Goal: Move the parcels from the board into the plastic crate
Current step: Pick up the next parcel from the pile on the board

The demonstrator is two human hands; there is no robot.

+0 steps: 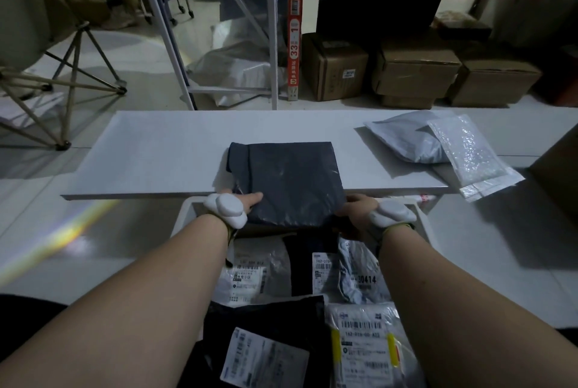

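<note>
Dark parcel [286, 181] hanging over the board's [156, 153] near edge, above the crate [187, 209]. Held at both near corners, left hand [247, 201] and right hand [356, 204] pinching it, equally close.

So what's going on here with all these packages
A person is clearing parcels off a white board into a plastic crate just below its near edge. Both hands, left hand and right hand, grip the near corners of a dark grey parcel that overhangs the board's edge above the crate. The crate already holds several labelled parcels. A light grey parcel and a bubble mailer lie at the board's right end.
</note>
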